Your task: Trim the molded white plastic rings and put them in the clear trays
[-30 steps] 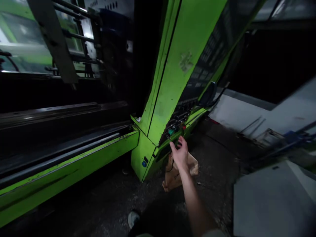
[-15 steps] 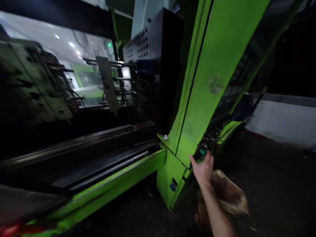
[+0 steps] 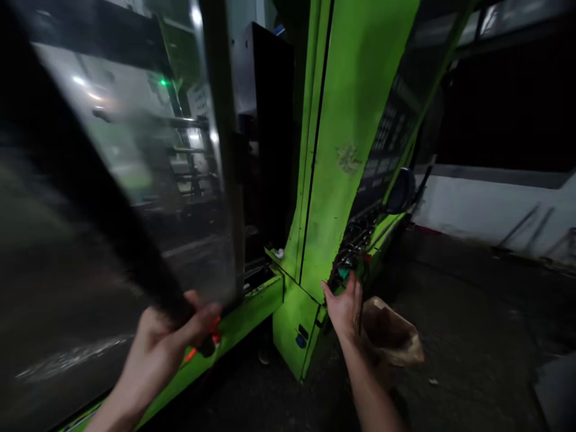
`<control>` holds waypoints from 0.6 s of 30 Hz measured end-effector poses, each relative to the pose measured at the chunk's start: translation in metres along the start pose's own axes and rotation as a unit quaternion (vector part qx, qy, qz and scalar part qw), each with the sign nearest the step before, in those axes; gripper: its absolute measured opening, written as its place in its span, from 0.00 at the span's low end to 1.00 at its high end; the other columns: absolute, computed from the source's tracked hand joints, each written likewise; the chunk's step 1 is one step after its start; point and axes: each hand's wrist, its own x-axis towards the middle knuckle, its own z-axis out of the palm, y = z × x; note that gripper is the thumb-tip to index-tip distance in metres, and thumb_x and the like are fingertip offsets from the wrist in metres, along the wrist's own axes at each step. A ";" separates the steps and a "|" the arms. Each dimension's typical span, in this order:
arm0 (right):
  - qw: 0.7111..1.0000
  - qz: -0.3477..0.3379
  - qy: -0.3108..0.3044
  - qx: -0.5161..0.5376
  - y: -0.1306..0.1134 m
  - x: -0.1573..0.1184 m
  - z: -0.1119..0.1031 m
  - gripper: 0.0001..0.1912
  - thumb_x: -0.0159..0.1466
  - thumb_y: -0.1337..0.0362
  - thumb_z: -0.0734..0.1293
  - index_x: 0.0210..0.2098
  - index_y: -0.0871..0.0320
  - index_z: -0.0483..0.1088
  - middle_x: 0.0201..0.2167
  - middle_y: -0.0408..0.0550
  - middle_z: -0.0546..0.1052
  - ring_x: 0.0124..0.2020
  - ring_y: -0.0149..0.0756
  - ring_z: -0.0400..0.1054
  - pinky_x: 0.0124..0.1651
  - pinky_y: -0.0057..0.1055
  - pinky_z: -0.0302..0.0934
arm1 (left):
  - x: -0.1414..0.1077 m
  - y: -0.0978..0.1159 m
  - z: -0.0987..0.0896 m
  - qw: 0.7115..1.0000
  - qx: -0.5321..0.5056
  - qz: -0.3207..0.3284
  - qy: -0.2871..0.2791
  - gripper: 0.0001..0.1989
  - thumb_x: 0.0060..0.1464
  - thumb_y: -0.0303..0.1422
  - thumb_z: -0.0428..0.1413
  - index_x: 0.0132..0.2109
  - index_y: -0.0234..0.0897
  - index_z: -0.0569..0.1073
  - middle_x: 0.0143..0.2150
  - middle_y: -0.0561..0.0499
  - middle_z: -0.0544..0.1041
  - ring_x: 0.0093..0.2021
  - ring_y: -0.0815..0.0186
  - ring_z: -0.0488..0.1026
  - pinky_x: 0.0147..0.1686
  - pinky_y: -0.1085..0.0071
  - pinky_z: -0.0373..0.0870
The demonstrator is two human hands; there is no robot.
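My left hand (image 3: 168, 339) is wrapped around the lower end of a long black door handle (image 3: 130, 234), which runs diagonally up to the left. Behind it is a sliding door with a clear window (image 3: 189, 252), blurred by motion. A bit of red-orange shows beside these fingers. My right hand (image 3: 345, 306) reaches to the corner of the green machine post (image 3: 330, 198), its thumb spread away from the fingers. Just past the fingertips sits a small green part (image 3: 344, 273), among dark fittings; whether I touch it is unclear.
An open brown sack or box (image 3: 391, 333) stands on the dark floor beside my right forearm. The green machine base (image 3: 294, 327) juts out low between my hands. A white wall (image 3: 486, 204) runs along the right background.
My left hand has come into view, gripping the handle, and the door window now covers much of the machine opening. My right hand stays at the post while the view has shifted right.
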 end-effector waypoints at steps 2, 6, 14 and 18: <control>1.000 0.008 -0.008 0.003 -0.001 -0.002 -0.001 0.58 0.64 0.27 0.59 0.69 0.77 0.60 0.61 0.77 0.69 0.61 0.66 0.63 0.63 0.57 0.61 | 0.018 -0.005 0.030 0.999 -0.029 0.000 -0.027 0.26 0.53 0.48 0.65 0.22 0.37 0.64 0.18 0.56 0.59 0.20 0.71 0.56 0.20 0.74 0.53; 1.000 0.012 -0.006 0.009 -0.001 -0.007 0.001 0.56 0.66 0.29 0.60 0.70 0.75 0.59 0.63 0.76 0.68 0.64 0.65 0.62 0.65 0.56 0.59 | 0.055 -0.009 0.090 0.998 -0.050 0.024 -0.018 0.23 0.54 0.44 0.64 0.24 0.38 0.61 0.20 0.57 0.57 0.22 0.70 0.54 0.22 0.71 0.52; 1.000 -0.019 -0.005 0.018 0.007 -0.015 -0.003 0.50 0.68 0.34 0.62 0.72 0.71 0.58 0.63 0.72 0.69 0.64 0.63 0.63 0.65 0.56 0.61 | 0.089 -0.009 0.155 0.993 -0.074 0.095 0.003 0.22 0.54 0.38 0.63 0.24 0.37 0.57 0.22 0.58 0.53 0.23 0.72 0.49 0.23 0.70 0.47; 0.999 -0.036 0.012 0.023 0.009 -0.017 -0.001 0.48 0.69 0.37 0.63 0.72 0.71 0.58 0.63 0.72 0.69 0.63 0.62 0.64 0.64 0.54 0.62 | 0.095 -0.010 0.167 0.989 -0.089 0.119 -0.008 0.21 0.55 0.37 0.63 0.25 0.37 0.59 0.22 0.57 0.56 0.23 0.72 0.51 0.24 0.70 0.49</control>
